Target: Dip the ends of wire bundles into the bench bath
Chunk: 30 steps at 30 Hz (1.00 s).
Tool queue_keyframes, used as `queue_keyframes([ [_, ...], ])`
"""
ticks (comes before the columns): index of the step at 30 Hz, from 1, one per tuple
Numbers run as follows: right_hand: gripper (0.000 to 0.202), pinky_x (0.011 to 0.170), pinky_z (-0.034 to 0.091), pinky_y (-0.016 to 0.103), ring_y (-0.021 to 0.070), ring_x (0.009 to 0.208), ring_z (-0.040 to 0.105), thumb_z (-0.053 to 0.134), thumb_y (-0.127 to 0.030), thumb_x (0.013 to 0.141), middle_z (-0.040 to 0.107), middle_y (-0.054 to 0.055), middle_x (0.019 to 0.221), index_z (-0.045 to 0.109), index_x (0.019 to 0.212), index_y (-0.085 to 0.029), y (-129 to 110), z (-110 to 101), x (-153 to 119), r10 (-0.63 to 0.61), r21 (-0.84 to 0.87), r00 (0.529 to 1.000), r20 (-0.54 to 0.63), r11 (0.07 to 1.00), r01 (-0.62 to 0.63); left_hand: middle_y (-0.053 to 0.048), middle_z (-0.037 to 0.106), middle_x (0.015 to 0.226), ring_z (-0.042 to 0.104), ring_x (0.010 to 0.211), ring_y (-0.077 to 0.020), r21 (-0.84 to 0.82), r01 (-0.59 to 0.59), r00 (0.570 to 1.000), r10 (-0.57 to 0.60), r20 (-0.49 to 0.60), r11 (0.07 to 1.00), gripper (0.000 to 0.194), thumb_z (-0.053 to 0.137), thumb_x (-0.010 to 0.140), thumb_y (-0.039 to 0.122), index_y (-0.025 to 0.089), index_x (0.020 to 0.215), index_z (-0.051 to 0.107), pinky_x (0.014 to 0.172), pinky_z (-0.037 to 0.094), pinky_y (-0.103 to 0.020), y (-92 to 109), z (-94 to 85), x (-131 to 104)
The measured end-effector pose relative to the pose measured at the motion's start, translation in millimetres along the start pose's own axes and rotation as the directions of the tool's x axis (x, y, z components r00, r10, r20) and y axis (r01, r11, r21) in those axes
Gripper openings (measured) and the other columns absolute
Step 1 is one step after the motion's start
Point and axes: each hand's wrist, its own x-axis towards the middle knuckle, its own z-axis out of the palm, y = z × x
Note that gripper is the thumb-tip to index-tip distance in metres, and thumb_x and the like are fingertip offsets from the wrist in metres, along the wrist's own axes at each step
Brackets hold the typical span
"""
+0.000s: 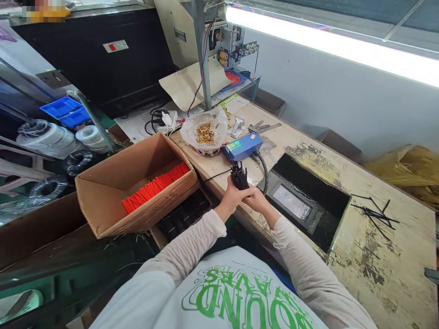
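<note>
A bundle of thin black strips [239, 175] is held upright between both hands, at the front edge of the workbench. My left hand [230, 198] is wrapped round its left side. From the right, my right hand [256, 199] closes on the lower part of the same bundle, touching my left hand. Just behind the bundle sits a blue box-shaped device [243, 145] with a black ribbed cable. More black strips [375, 214] lie loosely crossed on the right part of the bench.
A cardboard box [103, 208] with red strips [156, 187] stands at left. On the wooden workbench [346, 169] are a plastic bag [219, 123] of small brass-coloured parts, metal calipers [264, 126] and a recessed screen [291, 202]. A lit tube hangs above.
</note>
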Motion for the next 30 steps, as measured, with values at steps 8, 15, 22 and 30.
queue_keyframes([
  [8, 0.034, 0.065, 0.049, 0.031, 0.0179, 0.068, 0.065, 0.079, -0.029, 0.057, 0.064, -0.001, 0.074, 0.061, 0.083, -0.017, -21, 4, -13, 0.072, 0.617, 0.949, 0.308, 0.744, -0.257, -0.006, 0.069, 0.075, 0.060, 0.056, -0.0157, 0.218, 0.314, 0.788, -0.382, 0.484, 0.924, 0.051, 0.085, 0.054, 0.044, 0.015, 0.094, 0.073, 0.048, 0.042, -0.026, 17, -28.5, 19],
  [15, 0.031, 0.062, 0.049, 0.029, 0.0169, 0.066, 0.064, 0.079, -0.028, 0.057, 0.063, -0.002, 0.071, 0.062, 0.080, -0.017, -16, 4, -16, 0.087, 0.623, 0.926, 0.368, 0.716, -0.315, -0.009, 0.073, 0.091, 0.063, 0.062, -0.0172, 0.193, 0.270, 0.822, -0.330, 0.463, 0.943, 0.052, 0.082, 0.061, 0.038, 0.017, 0.107, 0.070, 0.044, 0.042, -0.023, 23, -22.6, 12],
  [22, 0.036, 0.063, 0.052, 0.031, 0.0171, 0.064, 0.066, 0.083, -0.028, 0.054, 0.065, -0.001, 0.071, 0.063, 0.081, -0.016, -4, 4, -10, 0.074, 0.589, 0.863, 0.500, 0.702, -0.401, -0.005, 0.072, 0.083, 0.067, 0.070, -0.0189, 0.087, 0.339, 0.833, -0.342, 0.434, 0.937, 0.057, 0.079, 0.058, 0.021, 0.019, 0.113, 0.066, 0.060, 0.051, -0.028, 11, -26.8, 19],
  [30, 0.047, 0.073, 0.053, 0.037, 0.0214, 0.077, 0.066, 0.079, -0.054, 0.062, 0.070, 0.005, 0.084, 0.068, 0.087, -0.015, 4, -26, 11, 0.045, 0.263, 0.825, 0.563, 0.937, -0.231, -0.003, 0.070, 0.073, 0.070, 0.088, -0.0268, -0.090, 0.385, 0.881, -0.337, 0.333, 0.919, 0.043, 0.080, 0.055, 0.016, 0.017, 0.096, 0.066, 0.079, 0.053, -0.041, 3, -20.0, 23],
])
